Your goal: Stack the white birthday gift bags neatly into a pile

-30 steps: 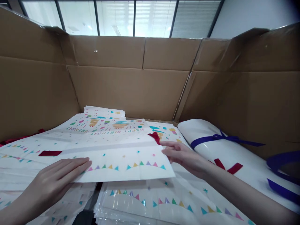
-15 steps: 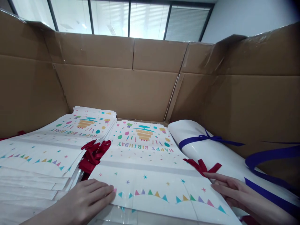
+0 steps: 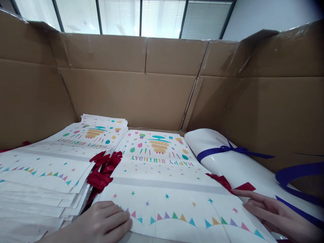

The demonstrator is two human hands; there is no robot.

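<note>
A white birthday gift bag (image 3: pixel 162 182), printed with a cake, stars and bunting, lies flat in front of me. My left hand (image 3: pixel 106 219) is at its near left edge, fingers together and curled onto the bag; the thumb is hidden. By the right edge is my right hand (image 3: pixel 273 209), its index finger stretched out to touch a red ribbon (image 3: pixel 225 182) and another finger against the bag's side. Part of that hand hides behind the edge. A bunch of red ribbons (image 3: pixel 103 172) sticks out between this bag and the stack of similar bags (image 3: pixel 37 175) on the left.
Cardboard walls (image 3: pixel 121 98) of a large box rise at the back and both sides. On the right lies a glossy white roll or folded sheet (image 3: pixel 220 162) tied with blue ribbon (image 3: pixel 210 154). Another blue ribbon (image 3: pixel 286 173) curls loosely beside it. Windows (image 3: pixel 162 17) show beyond.
The near part of the bag has shifted right and toward me, with both hands moving along. The red ribbon at its right edge has changed shape under my right index finger.
</note>
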